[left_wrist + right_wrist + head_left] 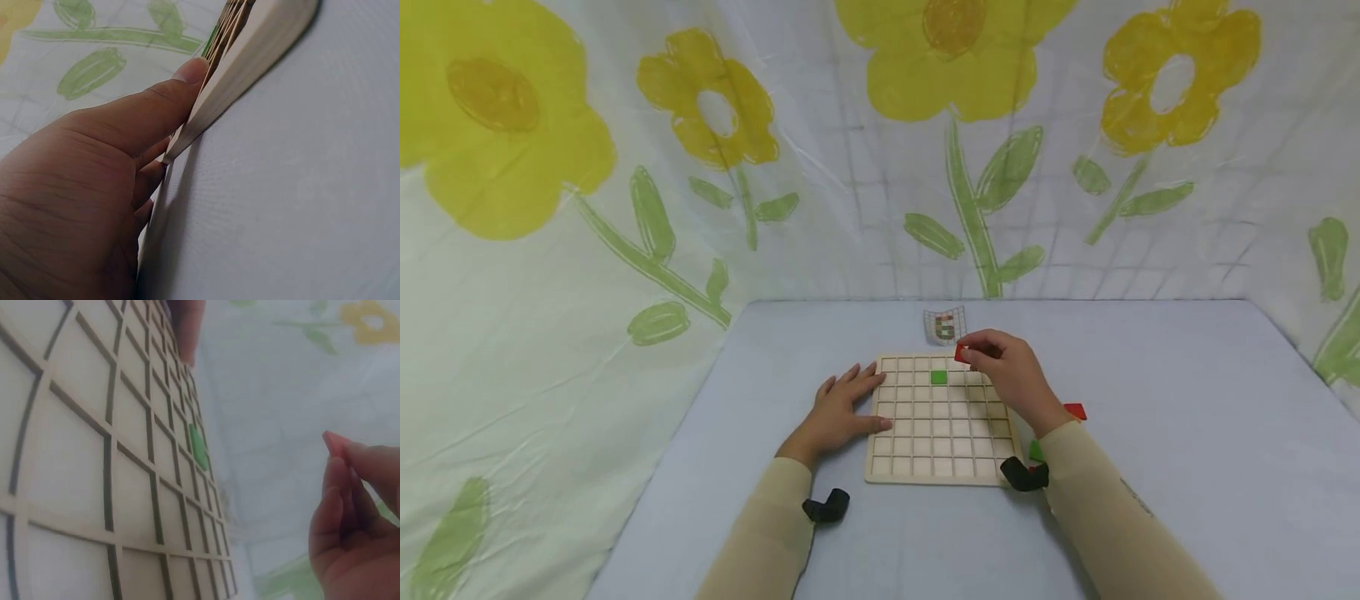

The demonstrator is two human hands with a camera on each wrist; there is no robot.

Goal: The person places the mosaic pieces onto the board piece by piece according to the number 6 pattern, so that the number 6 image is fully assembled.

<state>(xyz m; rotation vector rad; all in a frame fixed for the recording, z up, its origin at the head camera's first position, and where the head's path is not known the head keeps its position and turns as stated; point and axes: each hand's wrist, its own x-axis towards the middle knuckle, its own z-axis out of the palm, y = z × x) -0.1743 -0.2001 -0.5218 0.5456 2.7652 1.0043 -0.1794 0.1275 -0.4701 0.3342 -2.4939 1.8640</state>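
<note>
A wooden grid board point(942, 429) lies flat on the table. One green square tile point(938, 377) fills a cell in its second row from the far edge. Over the board's far right part, my right hand point(1018, 375) pinches a small red square tile point(960, 353) between thumb and fingers. The right wrist view shows this red tile point(336, 444) at the fingertips, held above the board. My left hand point(835, 421) rests at the board's left edge with fingers spread and fairly straight. In the left wrist view its thumb point(169, 100) lies over the wooden rim.
Behind the board is a small curled sheet point(943, 327) printed with a grid and coloured squares. To the right, partly hidden by my right forearm, lie a red piece point(1076, 412) and a green piece point(1036, 451). A flower-printed curtain point(820, 208) closes off the back.
</note>
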